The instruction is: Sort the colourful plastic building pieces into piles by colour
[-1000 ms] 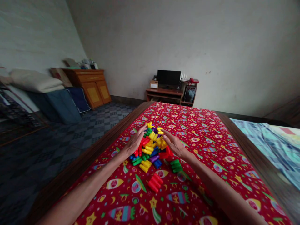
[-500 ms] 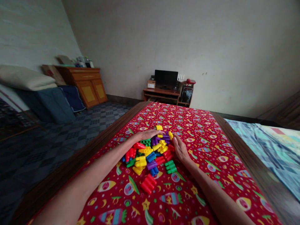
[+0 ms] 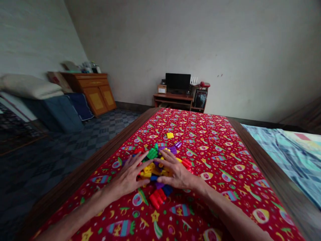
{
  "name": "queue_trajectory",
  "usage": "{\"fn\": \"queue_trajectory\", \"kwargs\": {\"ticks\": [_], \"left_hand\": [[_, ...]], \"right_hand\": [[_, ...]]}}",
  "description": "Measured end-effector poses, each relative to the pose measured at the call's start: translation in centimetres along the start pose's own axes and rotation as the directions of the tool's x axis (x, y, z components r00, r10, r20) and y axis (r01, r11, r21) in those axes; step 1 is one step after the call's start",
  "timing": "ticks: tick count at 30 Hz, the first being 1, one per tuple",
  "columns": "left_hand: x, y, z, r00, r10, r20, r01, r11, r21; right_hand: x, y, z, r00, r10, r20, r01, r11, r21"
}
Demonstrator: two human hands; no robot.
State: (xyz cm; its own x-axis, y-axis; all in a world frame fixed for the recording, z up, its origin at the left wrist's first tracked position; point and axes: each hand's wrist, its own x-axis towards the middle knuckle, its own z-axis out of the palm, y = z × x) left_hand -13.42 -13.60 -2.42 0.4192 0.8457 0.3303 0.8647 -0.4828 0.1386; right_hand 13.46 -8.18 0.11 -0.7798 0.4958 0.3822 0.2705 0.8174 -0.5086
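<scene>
A heap of bright plastic building blocks (image 3: 160, 157) in red, yellow, green, blue and purple lies on a red patterned tablecloth (image 3: 215, 157). My left hand (image 3: 131, 174) rests flat on the heap's left side, fingers spread. My right hand (image 3: 175, 170) lies palm down on the heap's right side, fingers spread toward the left. Both hands cover much of the pile. A red block (image 3: 156, 198) pokes out near my wrists. A yellow block (image 3: 170, 135) and a purple block (image 3: 178, 144) lie apart beyond the heap.
The tablecloth covers a long wooden table (image 3: 253, 144). A bed with a blue patterned sheet (image 3: 293, 154) is on the right. A desk with a monitor (image 3: 178, 82) stands at the far wall, an orange cabinet (image 3: 96, 93) to the left.
My hands moved from cupping the sides of the heap to lying flat on top of it. The pile has been pulled nearer and spread flatter; a few blocks stayed behind.
</scene>
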Motion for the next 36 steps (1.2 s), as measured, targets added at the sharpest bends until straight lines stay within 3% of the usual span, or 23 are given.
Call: {"fn": "queue_trajectory", "kwargs": {"ticks": [4, 7, 9, 12, 16, 19, 22, 24, 27, 30, 34, 36], "left_hand": [[2.2, -3.6, 1.5, 0.979, -0.155, -0.132, 0.139, 0.983, -0.12], [5.1, -5.2, 1.6, 0.956, -0.225, -0.188, 0.195, 0.966, -0.168], [7.1, -4.8, 1.8, 0.953, -0.258, -0.162, 0.223, 0.953, -0.204], [9.5, -2.3, 2.1, 0.96, -0.257, -0.109, 0.216, 0.932, -0.292], [11.1, 0.3, 1.8, 0.99, -0.121, -0.072, 0.077, 0.897, -0.435], [10.6, -1.1, 1.1, 0.973, -0.167, -0.162, 0.094, 0.919, -0.384], [8.9, -4.5, 1.0, 0.907, -0.346, -0.242, 0.285, 0.924, -0.253], [7.7, -6.5, 1.6, 0.855, -0.478, -0.201, 0.405, 0.858, -0.315], [7.6, -7.6, 3.0, 0.843, -0.523, -0.128, 0.434, 0.8, -0.414], [10.0, -6.6, 4.4, 0.861, -0.496, -0.116, 0.401, 0.801, -0.445], [14.5, -3.0, 5.8, 0.929, -0.365, -0.055, 0.289, 0.811, -0.508], [15.8, -0.6, 6.4, 0.963, -0.269, -0.024, 0.214, 0.813, -0.541]], "right_hand": [[0.5, -1.5, 1.0, 0.974, -0.154, 0.165, 0.182, 0.969, -0.169], [0.5, -0.7, 0.6, 0.979, -0.121, 0.164, 0.161, 0.952, -0.259], [0.4, 0.4, 0.0, 0.989, -0.069, 0.128, 0.105, 0.948, -0.301], [0.1, 2.2, -1.3, 0.998, 0.001, 0.058, 0.016, 0.952, -0.305], [-0.5, 3.8, -4.2, 0.976, 0.171, -0.133, -0.18, 0.982, -0.059], [-1.3, 5.4, -6.3, 0.875, 0.35, -0.334, -0.323, 0.937, 0.135], [-2.5, 8.3, -7.2, 0.745, 0.465, -0.478, -0.403, 0.885, 0.233], [-3.6, 10.7, -7.1, 0.649, 0.535, -0.541, -0.452, 0.843, 0.29], [-5.3, 13.6, -6.7, 0.516, 0.644, -0.565, -0.51, 0.761, 0.401], [-6.3, 15.0, -6.6, 0.444, 0.703, -0.556, -0.521, 0.707, 0.478], [-6.5, 15.2, -6.8, 0.439, 0.706, -0.556, -0.495, 0.706, 0.506], [-6.4, 15.2, -6.9, 0.401, 0.72, -0.567, -0.474, 0.692, 0.544]]}}
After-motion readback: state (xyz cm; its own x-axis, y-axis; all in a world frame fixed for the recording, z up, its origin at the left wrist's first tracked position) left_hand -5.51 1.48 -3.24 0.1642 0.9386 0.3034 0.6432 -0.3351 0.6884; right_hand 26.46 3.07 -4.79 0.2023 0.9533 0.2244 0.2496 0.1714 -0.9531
